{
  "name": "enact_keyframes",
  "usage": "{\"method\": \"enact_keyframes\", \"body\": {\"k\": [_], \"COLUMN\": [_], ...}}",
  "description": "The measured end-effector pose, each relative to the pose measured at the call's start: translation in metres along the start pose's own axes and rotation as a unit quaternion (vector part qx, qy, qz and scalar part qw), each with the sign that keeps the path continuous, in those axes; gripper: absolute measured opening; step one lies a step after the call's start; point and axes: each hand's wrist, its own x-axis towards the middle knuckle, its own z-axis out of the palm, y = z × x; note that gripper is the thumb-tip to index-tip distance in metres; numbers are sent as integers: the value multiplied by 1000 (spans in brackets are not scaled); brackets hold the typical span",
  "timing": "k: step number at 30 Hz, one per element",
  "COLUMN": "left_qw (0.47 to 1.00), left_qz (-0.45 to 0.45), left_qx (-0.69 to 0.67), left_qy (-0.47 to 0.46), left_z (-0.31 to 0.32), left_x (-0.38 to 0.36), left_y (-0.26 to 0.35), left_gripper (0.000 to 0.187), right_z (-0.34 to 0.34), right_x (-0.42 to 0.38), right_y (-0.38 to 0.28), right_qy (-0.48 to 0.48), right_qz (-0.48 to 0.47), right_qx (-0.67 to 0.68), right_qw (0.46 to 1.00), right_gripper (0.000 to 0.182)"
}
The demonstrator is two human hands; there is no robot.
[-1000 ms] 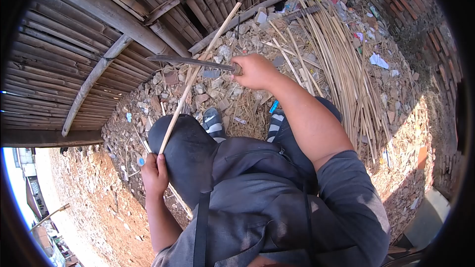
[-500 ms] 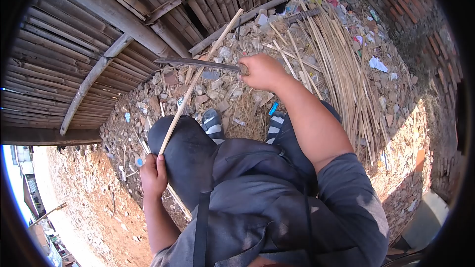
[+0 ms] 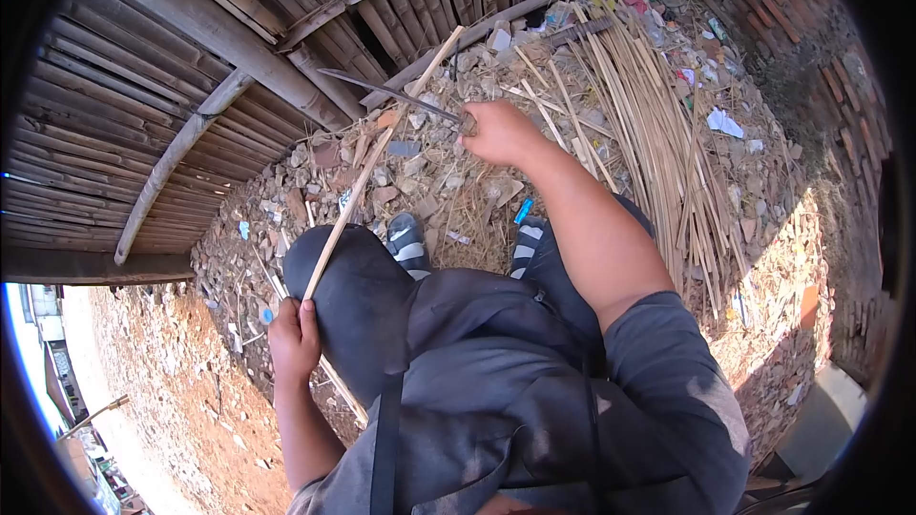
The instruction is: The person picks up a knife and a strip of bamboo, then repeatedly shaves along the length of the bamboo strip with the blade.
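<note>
We grasp pale strip (image 3: 362,186) in left hand (image 3: 294,343), right hand (image 3: 501,133) clenched on long knife (image 3: 382,90). Knife now tilts tip-up toward upper left, where before it lay nearly level; we judge stroke under way, contact with strip hard to tell. Strip slants from left of centre to top centre: slender, woody. Upper right, bundle of strips (image 3: 649,105) on jagged rubble (image 3: 420,170); upper left, ribbed bamboo slats (image 3: 124,86).
</note>
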Motion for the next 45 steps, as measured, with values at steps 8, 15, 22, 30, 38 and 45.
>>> {"method": "enact_keyframes", "body": {"k": [8, 15, 22, 30, 38, 45], "left_qw": [1000, 1000, 1000, 1000, 1000, 1000], "left_qz": [-13, -3, -11, -1, -2, -7], "left_qx": [0, -1, -7, -1, -14, -22], "left_qy": [-10, 6, 0, 7, 10, 7], "left_z": [-4, -1, -2, -1, 1, 0], "left_x": [-2, 0, 0, 0, 0, -1], "left_y": [2, 4, 5, 1, 0, 1], "left_gripper": [38, 39, 39, 38, 36, 36], "right_z": [-10, -2, -6, -14, -13, -4], "right_x": [-17, -5, -16, -11, -4, -13], "right_y": [-54, -9, -42, -33, -11, -37], "right_qy": [-126, -56, -109, -98, -36, -87], "right_qz": [-45, -13, -75, -59, 18, -41], "right_qx": [-64, -23, -5, -36, 4, 18], "right_qw": [989, 998, 991, 993, 999, 995], "right_gripper": [35, 42, 37, 36, 45, 36]}}
